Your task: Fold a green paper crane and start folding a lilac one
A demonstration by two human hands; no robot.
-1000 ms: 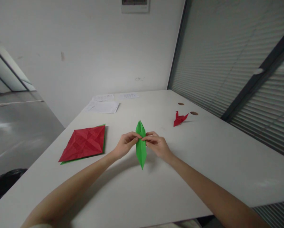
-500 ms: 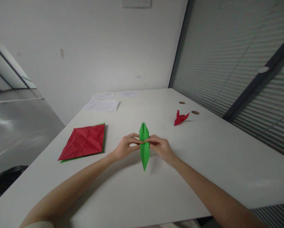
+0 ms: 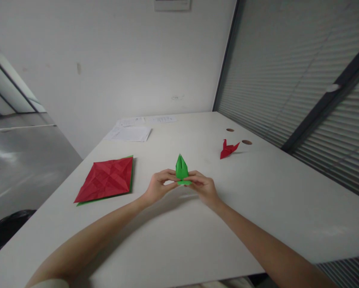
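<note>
A folded piece of green origami paper [image 3: 182,168] is held just above the table in the middle of the view. Its pointed upper part stands up, with a slit down its face, and its lower part shows only as a thin edge. My left hand [image 3: 161,185] pinches it from the left side, fingers closed. From the right, my right hand [image 3: 204,187] grips the other side, with thumb and fingers near the fold. The fingertips partly cover the fold line.
Creased red paper [image 3: 107,180] lies over green sheets on the left of the white table [image 3: 173,244]. A red paper crane [image 3: 228,150] stands at right, near two round holes. White printed sheets [image 3: 130,133] lie at the back left. Window blinds [image 3: 287,80] border the right side.
The green paper's lower point, which hung down towards me, has swung up and away, so the piece now looks shorter. Both hands stay in nearly the same place.
</note>
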